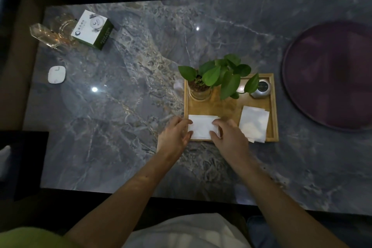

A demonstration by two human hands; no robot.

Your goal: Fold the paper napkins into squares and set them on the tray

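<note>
A wooden tray (274,106) sits on the marble table right of centre. A folded white napkin (201,127) lies in the tray's near left corner. My left hand (173,137) pinches its left edge and my right hand (229,139) holds its right edge, fingers curled over the paper. A second folded napkin stack (254,124) rests in the tray's near right part, its lower corner hanging over the rim.
A leafy plant in a glass jar (201,90) and a small silver tin (261,89) stand at the tray's far side. A round dark purple tray (330,76) lies at the right. A green-white box (92,29), glassware (50,35) and a white pad (56,74) sit far left.
</note>
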